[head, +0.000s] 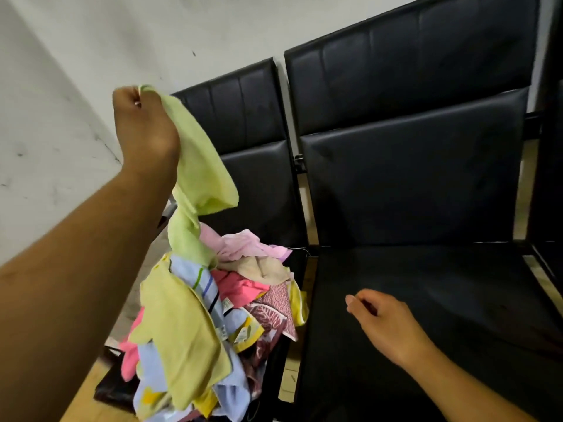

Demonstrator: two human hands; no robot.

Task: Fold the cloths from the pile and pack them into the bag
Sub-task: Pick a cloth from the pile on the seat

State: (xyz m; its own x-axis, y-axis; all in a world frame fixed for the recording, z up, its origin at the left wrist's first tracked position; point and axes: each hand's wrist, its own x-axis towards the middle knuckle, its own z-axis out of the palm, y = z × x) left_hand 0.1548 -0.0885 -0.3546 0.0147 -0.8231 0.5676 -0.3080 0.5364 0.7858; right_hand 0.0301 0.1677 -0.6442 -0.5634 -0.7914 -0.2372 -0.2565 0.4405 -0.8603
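1. Your left hand (146, 126) is raised high on the left side, its fingers curled tight round the top corner of a light green cloth (201, 166).
2. The light green cloth hangs down from your fist, twisted along its length, and its lower end reaches into the pile (219, 303).
3. The pile lies heaped on the seat of the left black chair (253, 117). It mixes yellow-green, striped pale blue, pink, beige and maroon patterned pieces, and some spill over the front edge.
4. Your right hand (384, 324) hovers low over the seat of the right black chair (426, 284). Its fingers are loosely curled and it holds nothing.
5. Your two hands are well apart, with the pile between them and nearer your left arm.
6. The two chairs stand side by side, their backs near a white wall (91, 41).
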